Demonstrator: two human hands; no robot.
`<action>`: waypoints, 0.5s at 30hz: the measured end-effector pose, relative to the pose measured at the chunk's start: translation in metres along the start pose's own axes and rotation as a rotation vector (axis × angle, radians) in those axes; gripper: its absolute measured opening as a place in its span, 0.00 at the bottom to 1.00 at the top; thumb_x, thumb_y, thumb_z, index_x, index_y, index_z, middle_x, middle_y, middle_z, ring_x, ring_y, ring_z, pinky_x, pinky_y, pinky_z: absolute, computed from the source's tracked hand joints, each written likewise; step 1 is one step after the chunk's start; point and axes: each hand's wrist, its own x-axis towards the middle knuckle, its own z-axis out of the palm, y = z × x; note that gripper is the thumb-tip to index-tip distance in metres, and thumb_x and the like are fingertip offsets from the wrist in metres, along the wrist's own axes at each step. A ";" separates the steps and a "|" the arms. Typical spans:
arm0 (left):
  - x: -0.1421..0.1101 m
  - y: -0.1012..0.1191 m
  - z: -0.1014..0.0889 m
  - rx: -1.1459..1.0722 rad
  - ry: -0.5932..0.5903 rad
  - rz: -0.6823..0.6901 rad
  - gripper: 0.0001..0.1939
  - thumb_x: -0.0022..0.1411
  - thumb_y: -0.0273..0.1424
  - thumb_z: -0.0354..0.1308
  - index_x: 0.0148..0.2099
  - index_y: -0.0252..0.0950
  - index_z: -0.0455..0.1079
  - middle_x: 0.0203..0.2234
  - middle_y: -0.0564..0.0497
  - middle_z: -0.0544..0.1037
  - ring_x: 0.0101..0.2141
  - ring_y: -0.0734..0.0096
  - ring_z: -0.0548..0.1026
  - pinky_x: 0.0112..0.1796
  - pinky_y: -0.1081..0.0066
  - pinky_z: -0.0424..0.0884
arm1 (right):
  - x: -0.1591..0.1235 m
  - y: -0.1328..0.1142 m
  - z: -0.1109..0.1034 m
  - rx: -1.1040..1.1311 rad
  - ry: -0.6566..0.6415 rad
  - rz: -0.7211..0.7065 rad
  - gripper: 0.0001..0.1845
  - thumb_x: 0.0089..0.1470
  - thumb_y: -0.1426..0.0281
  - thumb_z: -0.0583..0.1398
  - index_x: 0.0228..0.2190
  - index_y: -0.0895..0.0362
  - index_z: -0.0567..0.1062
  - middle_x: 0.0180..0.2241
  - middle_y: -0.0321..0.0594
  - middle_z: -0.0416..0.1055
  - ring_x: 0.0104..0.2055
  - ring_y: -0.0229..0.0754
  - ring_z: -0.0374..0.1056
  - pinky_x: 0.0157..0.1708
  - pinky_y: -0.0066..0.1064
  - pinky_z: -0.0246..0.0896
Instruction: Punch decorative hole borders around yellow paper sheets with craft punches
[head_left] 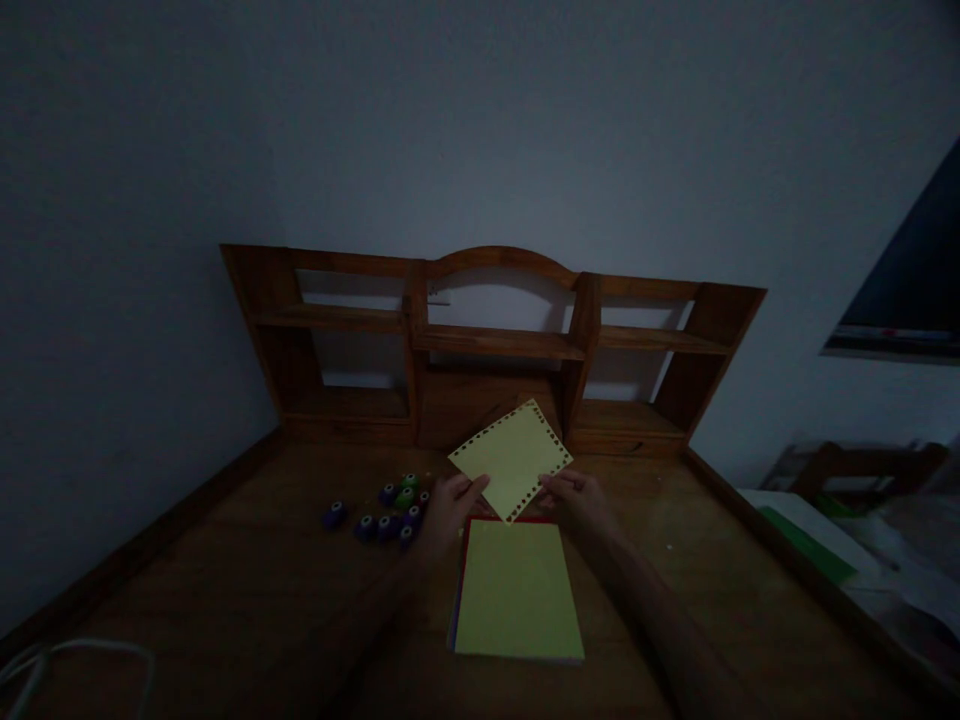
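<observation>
Both my hands hold up a yellow sheet of paper [511, 458] with small holes punched along its edges. My left hand [448, 508] pinches its lower left edge, my right hand [574, 497] pinches its lower right edge. The sheet is tilted like a diamond above the desk. Just below it a stack of coloured paper [517, 590] lies flat on the wooden desk [247, 590], a yellow sheet on top and red and blue edges showing. A cluster of small purple and green paper punches [390, 508] sits left of my left hand.
A wooden shelf unit [491, 345] stands at the back of the desk against a pale wall. A white cable [67, 665] lies at the front left corner. To the right, a cluttered surface with green paper [810, 545] and a chair [862, 465].
</observation>
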 end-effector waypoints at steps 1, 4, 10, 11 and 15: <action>-0.001 -0.002 0.000 0.001 0.021 0.012 0.19 0.54 0.46 0.60 0.32 0.33 0.74 0.24 0.48 0.80 0.24 0.62 0.77 0.26 0.68 0.71 | 0.001 0.002 -0.003 -0.013 -0.004 -0.016 0.17 0.43 0.57 0.67 0.22 0.59 0.77 0.19 0.40 0.73 0.18 0.36 0.65 0.20 0.27 0.57; -0.003 -0.005 -0.004 0.043 0.084 0.043 0.18 0.54 0.46 0.60 0.29 0.34 0.73 0.21 0.49 0.79 0.25 0.62 0.77 0.27 0.69 0.71 | 0.001 -0.001 -0.005 -0.030 0.042 -0.077 0.16 0.44 0.57 0.66 0.23 0.59 0.77 0.22 0.41 0.74 0.20 0.37 0.65 0.22 0.28 0.59; -0.006 -0.006 -0.010 0.013 0.083 0.031 0.18 0.53 0.46 0.60 0.28 0.34 0.73 0.22 0.50 0.78 0.24 0.64 0.75 0.27 0.69 0.70 | -0.026 -0.051 0.003 -0.310 0.336 -0.361 0.15 0.47 0.57 0.62 0.29 0.57 0.77 0.27 0.42 0.75 0.27 0.43 0.68 0.29 0.35 0.64; -0.007 -0.006 -0.011 0.000 0.060 0.032 0.19 0.53 0.46 0.60 0.29 0.34 0.73 0.23 0.50 0.79 0.24 0.64 0.75 0.28 0.68 0.71 | -0.042 -0.064 0.006 -0.373 0.368 -0.454 0.14 0.50 0.57 0.61 0.31 0.55 0.77 0.30 0.43 0.75 0.30 0.45 0.70 0.31 0.37 0.65; -0.008 -0.007 -0.009 0.008 -0.041 0.065 0.19 0.55 0.45 0.60 0.30 0.32 0.73 0.28 0.49 0.79 0.30 0.64 0.75 0.33 0.69 0.70 | -0.137 -0.103 0.022 -0.497 0.318 -0.709 0.14 0.54 0.64 0.60 0.44 0.46 0.75 0.41 0.44 0.74 0.39 0.49 0.70 0.43 0.44 0.65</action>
